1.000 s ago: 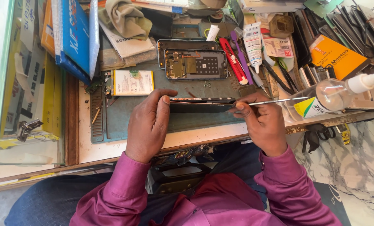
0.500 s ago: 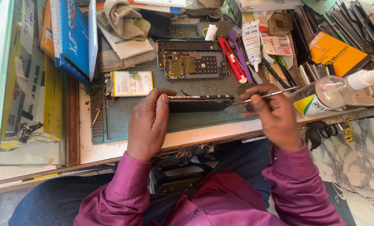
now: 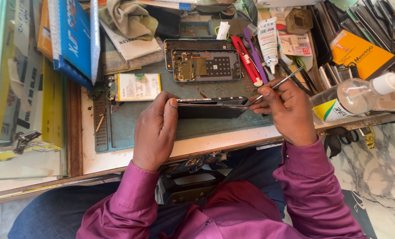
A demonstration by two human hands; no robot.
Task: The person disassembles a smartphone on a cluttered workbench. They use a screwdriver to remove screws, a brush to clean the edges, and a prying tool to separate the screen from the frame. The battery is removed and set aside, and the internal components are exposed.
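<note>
So the left hand (image 3: 155, 130) is wrapped around the left end of a dark phone screen (image 3: 211, 107), holding it up on edge over the green work mat (image 3: 131, 128), thumb on top. The right hand (image 3: 288, 110) is closed around a thin metal pry tool (image 3: 275, 85), with the tip poked right at the screen's right end. Just behind the screen on the mat sits an opened phone body (image 3: 205, 65) with its board showing, and a flat battery (image 3: 138, 86) lies to the left of that. A red box cutter (image 3: 247, 61) sits right of the phone body, and a clear spray bottle (image 3: 354, 96) is off the mat's right side.
</note>
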